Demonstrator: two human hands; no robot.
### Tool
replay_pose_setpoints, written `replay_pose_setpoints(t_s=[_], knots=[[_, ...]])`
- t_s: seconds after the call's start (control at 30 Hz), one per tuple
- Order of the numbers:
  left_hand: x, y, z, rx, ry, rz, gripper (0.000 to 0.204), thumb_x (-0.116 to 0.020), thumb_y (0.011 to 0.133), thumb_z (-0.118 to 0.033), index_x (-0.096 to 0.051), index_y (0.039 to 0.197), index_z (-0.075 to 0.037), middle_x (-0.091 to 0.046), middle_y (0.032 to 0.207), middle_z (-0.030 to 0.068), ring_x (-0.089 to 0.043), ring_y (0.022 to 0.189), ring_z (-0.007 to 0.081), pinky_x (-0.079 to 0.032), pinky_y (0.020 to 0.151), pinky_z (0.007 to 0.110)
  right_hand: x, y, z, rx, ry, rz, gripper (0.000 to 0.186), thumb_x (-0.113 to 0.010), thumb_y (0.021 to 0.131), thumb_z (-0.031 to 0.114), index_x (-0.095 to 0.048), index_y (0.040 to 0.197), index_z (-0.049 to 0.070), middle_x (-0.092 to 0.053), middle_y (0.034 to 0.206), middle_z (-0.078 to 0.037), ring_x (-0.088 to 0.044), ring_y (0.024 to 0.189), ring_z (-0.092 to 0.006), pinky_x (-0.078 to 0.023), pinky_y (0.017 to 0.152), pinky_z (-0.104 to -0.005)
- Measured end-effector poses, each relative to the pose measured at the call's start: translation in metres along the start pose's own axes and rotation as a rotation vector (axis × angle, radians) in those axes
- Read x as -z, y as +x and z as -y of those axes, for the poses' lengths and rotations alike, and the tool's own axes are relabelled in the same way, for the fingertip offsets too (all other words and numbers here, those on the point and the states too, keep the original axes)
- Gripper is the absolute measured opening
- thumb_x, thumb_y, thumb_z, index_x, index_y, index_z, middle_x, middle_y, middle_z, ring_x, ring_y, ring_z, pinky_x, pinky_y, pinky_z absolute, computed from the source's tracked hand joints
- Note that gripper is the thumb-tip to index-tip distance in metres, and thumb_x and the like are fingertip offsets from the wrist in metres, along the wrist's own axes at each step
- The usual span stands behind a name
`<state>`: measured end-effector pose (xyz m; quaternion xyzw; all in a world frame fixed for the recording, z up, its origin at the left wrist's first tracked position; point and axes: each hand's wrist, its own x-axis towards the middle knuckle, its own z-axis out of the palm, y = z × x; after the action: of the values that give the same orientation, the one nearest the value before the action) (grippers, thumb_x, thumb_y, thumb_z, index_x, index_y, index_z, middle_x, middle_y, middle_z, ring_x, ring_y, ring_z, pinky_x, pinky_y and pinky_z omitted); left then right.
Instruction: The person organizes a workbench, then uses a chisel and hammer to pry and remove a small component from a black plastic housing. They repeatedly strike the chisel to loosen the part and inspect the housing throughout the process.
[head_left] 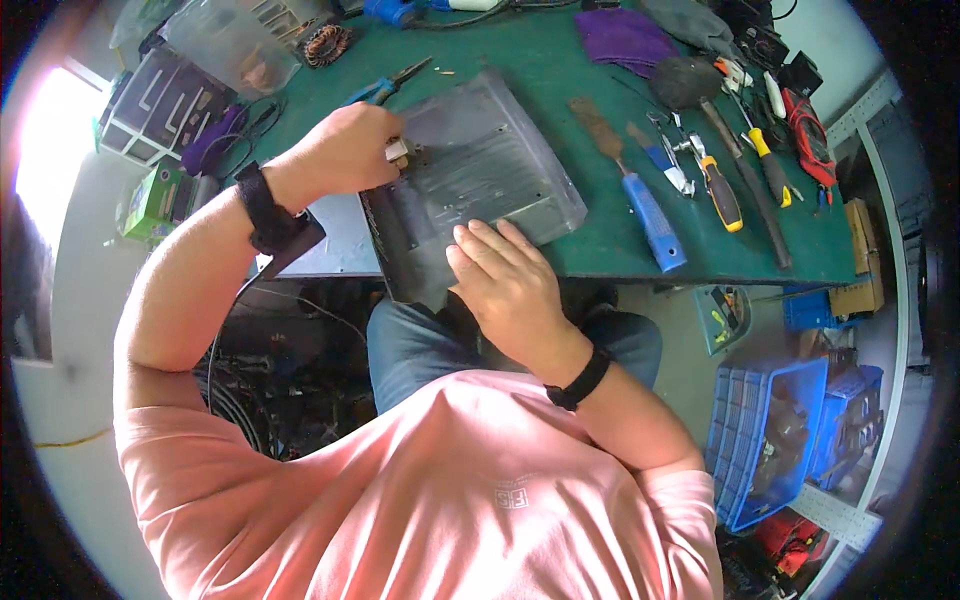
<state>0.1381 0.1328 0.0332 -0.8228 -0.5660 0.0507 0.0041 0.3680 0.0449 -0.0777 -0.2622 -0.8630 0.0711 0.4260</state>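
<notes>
A dark grey metal casing [480,150] with a raised rim and rows of slots or marks lies at an angle on the green bench, its near corner jutting past the front edge. My left hand [350,150] is closed over its left side, gripping a small pale block-like piece [398,152]; most of that piece is hidden by the fingers. My right hand [505,280] rests palm down on the casing's near edge, fingers stretched out flat. Just beyond my left hand lie blue-handled pliers [385,88], jaws pointing away.
Right of the casing lie a blue-handled scraper [650,220], a rubber mallet [690,83], a yellow-and-black handled tool [722,195] and red cables [808,135]. Purple cloth [622,40] sits behind. Small drawers [165,105] stand far left. Blue crates [765,440] are below right.
</notes>
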Motion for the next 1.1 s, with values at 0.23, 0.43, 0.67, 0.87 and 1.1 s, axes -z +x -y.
replay_pose_setpoints(t_s=[0.23,0.43,0.67,0.87,1.1], knots=[[0.007,0.003,-0.003,-0.054,0.14,0.091,0.032,-0.074,0.065,-0.026,-0.063,0.08,0.001,-0.063,0.078,0.0226,-0.062,0.079,0.0413,-0.051,0.073,0.047,0.0,0.001,0.002,0.009,-0.015,0.009,0.031,-0.064,0.077,0.014,-0.063,0.104,-0.001,-0.064,0.115,-0.018,-0.059,0.113,-0.0312,-0.042,0.103,-0.0476],[0.02,-0.019,-0.011,0.009,0.031,0.096,0.035,-0.076,0.069,-0.023,-0.065,0.092,0.001,-0.065,0.091,0.0227,-0.062,0.091,0.0401,-0.05,0.081,0.045,0.006,0.005,0.009,-0.011,-0.113,0.146,0.042,-0.074,0.07,0.015,-0.062,0.108,0.001,-0.063,0.118,-0.017,-0.058,0.114,-0.0311,-0.041,0.103,-0.0492],[-0.012,-0.078,-0.015,0.359,-0.248,-0.775,0.058,-0.076,0.077,-0.025,-0.055,0.124,0.0,-0.057,0.119,0.02,-0.056,0.109,0.0345,-0.045,0.094,0.041,0.04,0.085,0.027,0.023,-0.065,0.251,0.026,-0.075,0.073,0.021,-0.061,0.087,0.003,-0.063,0.095,-0.012,-0.059,0.091,-0.0289,-0.046,0.083,-0.0416],[-0.077,-0.073,-0.05,0.705,-0.756,-0.869,0.068,-0.074,0.081,-0.026,-0.044,0.134,0.004,-0.052,0.119,0.02,-0.055,0.098,0.026,-0.049,0.085,0.036,-0.013,0.158,-0.02,0.092,-0.115,0.349,0.03,-0.075,0.075,0.023,-0.065,0.097,0.005,-0.063,0.097,-0.014,-0.061,0.096,-0.0344,-0.05,0.084,-0.0446],[-0.077,-0.075,-0.062,0.676,-0.73,-0.713,0.064,-0.062,0.076,-0.009,-0.041,0.134,0.008,-0.049,0.126,0.0251,-0.046,0.117,0.0397,-0.038,0.103,0.043,-0.031,0.165,-0.038,0.086,-0.061,0.512,0.035,-0.074,0.076,0.026,-0.067,0.101,0.003,-0.064,0.095,-0.016,-0.061,0.093,-0.0366,-0.049,0.081,-0.0446]])
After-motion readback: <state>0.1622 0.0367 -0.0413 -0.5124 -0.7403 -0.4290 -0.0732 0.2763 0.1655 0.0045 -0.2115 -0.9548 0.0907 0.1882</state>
